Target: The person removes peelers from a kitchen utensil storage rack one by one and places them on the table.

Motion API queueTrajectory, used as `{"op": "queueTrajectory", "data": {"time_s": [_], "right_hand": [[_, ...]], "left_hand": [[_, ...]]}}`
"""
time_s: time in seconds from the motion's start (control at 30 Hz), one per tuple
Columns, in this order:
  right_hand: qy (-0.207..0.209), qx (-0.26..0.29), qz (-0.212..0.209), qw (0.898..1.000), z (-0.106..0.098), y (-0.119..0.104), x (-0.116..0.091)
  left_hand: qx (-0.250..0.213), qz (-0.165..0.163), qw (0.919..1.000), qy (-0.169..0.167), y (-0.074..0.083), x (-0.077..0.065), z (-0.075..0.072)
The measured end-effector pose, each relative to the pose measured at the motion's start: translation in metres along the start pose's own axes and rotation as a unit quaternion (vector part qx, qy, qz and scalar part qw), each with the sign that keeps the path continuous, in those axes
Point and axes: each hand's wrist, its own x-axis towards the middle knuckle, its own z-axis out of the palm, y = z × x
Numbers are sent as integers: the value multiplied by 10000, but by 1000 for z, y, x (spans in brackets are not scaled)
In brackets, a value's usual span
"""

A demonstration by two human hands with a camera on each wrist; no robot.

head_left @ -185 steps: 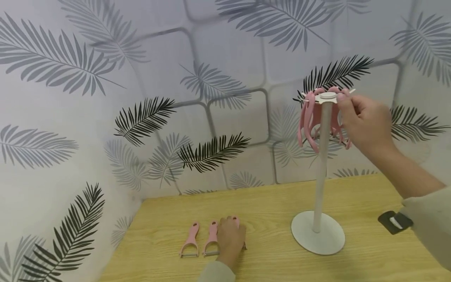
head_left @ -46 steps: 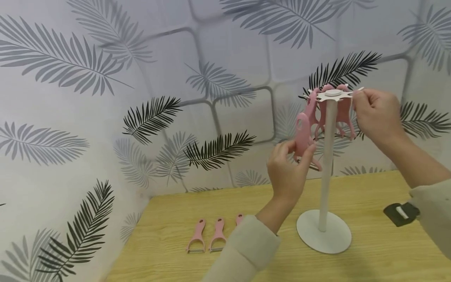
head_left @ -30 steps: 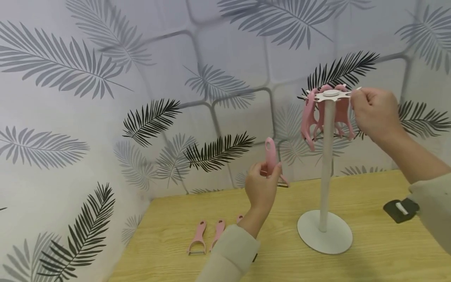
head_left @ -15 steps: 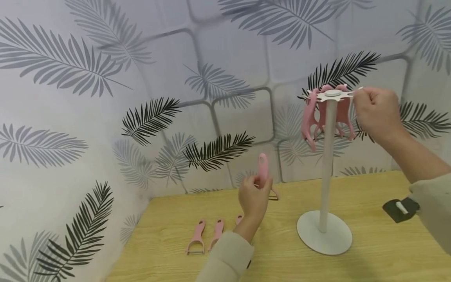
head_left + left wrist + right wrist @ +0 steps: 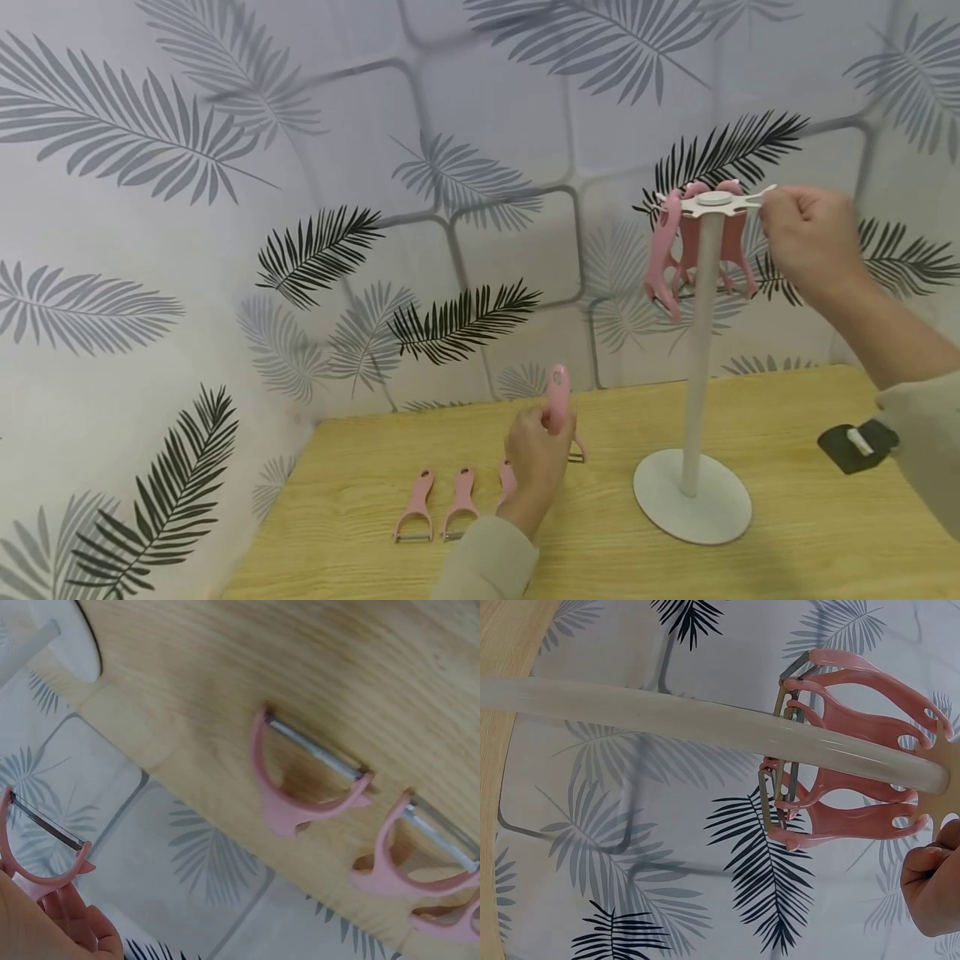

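My left hand (image 5: 538, 454) grips a pink Y-shaped peeler (image 5: 558, 400) with its handle pointing up, low over the table to the right of the laid-out peelers. Its blade end shows in the left wrist view beside the fingers (image 5: 71, 919). My right hand (image 5: 813, 242) pinches a prong of the white rack top (image 5: 738, 204) on a tall stand (image 5: 701, 358). Several more pink peelers (image 5: 663, 250) hang there by their handle holes, blades down. The right wrist view shows these hanging peelers (image 5: 862, 720) from below, next to my right hand (image 5: 934, 881).
Three pink peelers lie in a row on the wooden table (image 5: 360, 442): one at left (image 5: 417, 500), one in the middle (image 5: 462, 496), one partly behind my left wrist (image 5: 507, 478). The stand's round white base (image 5: 720, 508) is right of them. A leaf-patterned wall (image 5: 337, 150) rises behind.
My left hand was at the third table peeler earlier, then held a peeler beside the rack, and has since carried it down and left toward the table. My right hand stays at the rack.
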Motion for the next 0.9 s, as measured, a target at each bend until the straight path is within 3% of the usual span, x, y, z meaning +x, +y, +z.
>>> {"op": "queueTrajectory", "data": {"time_s": [0.13,0.3,0.47,0.9], "right_hand": [[-18,81,46,10000,0,1,1],[6,234,77,9997,0,2,1],[35,360,66,9993,0,2,1],[-64,401,190,9990,-1,3,1]], "left_hand": [[118,-25,9998,-137,-9,-7,3],[740,94,9972,-40,-20,-13,10],[982,-127,9943,-390,-29,-20,14],[1952,-240,9761,-924,-38,-32,25]]}}
